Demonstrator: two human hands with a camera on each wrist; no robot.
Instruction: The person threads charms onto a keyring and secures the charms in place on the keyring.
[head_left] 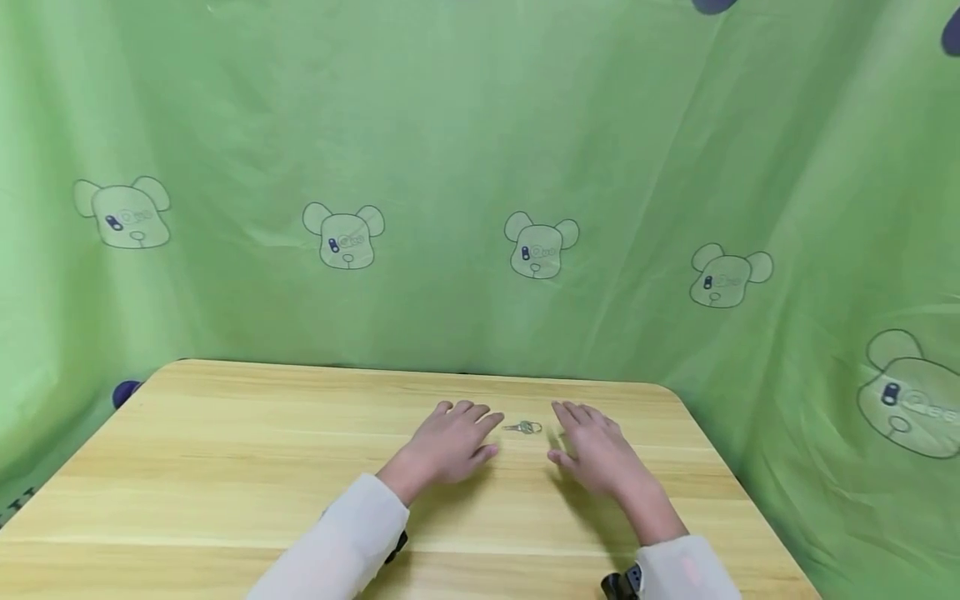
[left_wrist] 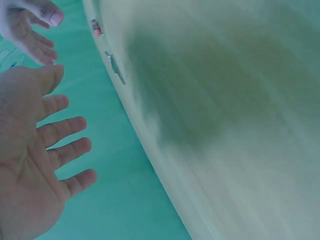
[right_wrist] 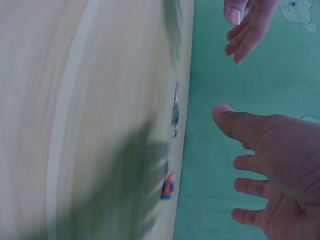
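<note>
A small silver key on a ring (head_left: 525, 427) lies on the wooden table, in the gap between the two hands. My left hand (head_left: 453, 442) is just left of it, fingers extended and holding nothing. To the right of the key, my right hand (head_left: 592, 450) hovers over the tabletop, also with nothing in its grasp. Both wrist views show the palms facing inward with the fingers apart. Past the key ring in the right wrist view lies a small red-and-blue trinket (right_wrist: 168, 186) with a short chain; in the head view the right hand hides it.
The light wooden table (head_left: 247, 467) has rounded far corners. Behind it and along its sides hangs a green curtain (head_left: 450, 167) printed with bear heads. Dark wrist cameras sit at both sleeve cuffs, and the hands cast shadows on the wood.
</note>
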